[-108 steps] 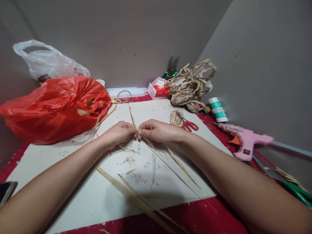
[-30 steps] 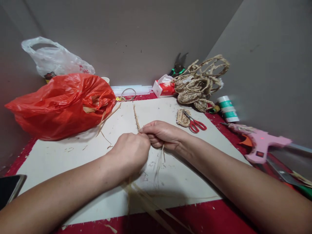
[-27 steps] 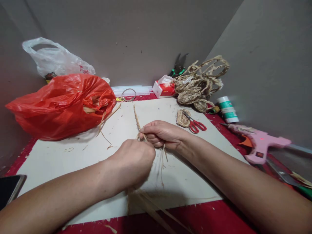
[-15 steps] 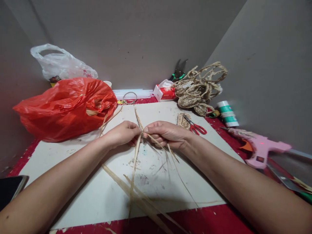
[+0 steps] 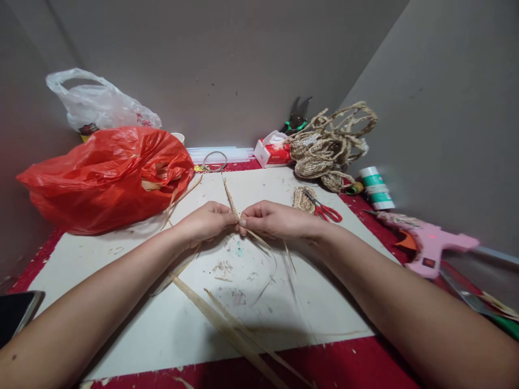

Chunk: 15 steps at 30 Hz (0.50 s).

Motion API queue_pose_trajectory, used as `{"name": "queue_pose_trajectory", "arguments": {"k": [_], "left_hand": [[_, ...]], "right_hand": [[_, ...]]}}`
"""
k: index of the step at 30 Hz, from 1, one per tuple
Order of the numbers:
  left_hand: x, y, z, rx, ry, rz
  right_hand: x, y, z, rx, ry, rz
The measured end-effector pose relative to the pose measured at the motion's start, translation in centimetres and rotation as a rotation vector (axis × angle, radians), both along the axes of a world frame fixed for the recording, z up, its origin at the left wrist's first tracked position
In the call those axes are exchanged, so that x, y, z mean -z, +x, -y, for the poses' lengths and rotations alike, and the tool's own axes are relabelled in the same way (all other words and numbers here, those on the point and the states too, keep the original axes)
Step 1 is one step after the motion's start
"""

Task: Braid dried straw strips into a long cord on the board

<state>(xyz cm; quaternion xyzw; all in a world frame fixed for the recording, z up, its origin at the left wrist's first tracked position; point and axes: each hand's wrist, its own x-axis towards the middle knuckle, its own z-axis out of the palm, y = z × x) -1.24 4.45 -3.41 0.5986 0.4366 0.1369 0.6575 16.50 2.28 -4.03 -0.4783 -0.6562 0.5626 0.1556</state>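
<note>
Over the middle of the white board, a thin straw braid runs away from me, its near end pinched between both hands. My left hand is closed on it from the left, thumb and forefinger together. My right hand pinches the same spot from the right, fingertips almost touching the left ones. Loose strands hang from under the right hand, and another bends back below the left wrist. Flat dry straw strips lie on the board nearer to me.
A red plastic bag with straw inside stands at left. Red-handled scissors lie beside a small braided coil. Behind them are a braided rope bundle and a tissue pack. A pink glue gun rests at right.
The strand that hung straight down toward me from the pinch has swung left, below the left wrist. The right-hand fingers have curled closer over the braid's near end.
</note>
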Motion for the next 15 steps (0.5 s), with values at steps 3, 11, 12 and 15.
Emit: {"name": "queue_pose_trajectory", "arguments": {"k": [3, 11, 12, 15], "left_hand": [[0.3, 0.0, 0.0, 0.003, 0.004, -0.009], [0.7, 0.0, -0.1, -0.001, 0.002, -0.042], [0.7, 0.0, -0.1, -0.003, 0.0, -0.035], [0.7, -0.1, -0.2, -0.011, -0.029, 0.006]], "right_hand": [[-0.4, -0.6, 0.4, -0.024, 0.163, 0.165], [-1.5, -0.9, 1.1, -0.033, 0.385, 0.431], [-1.7, -0.9, 1.2, -0.021, 0.378, 0.442], [-2.4, -1.1, 1.5, 0.006, 0.283, 0.385]]}}
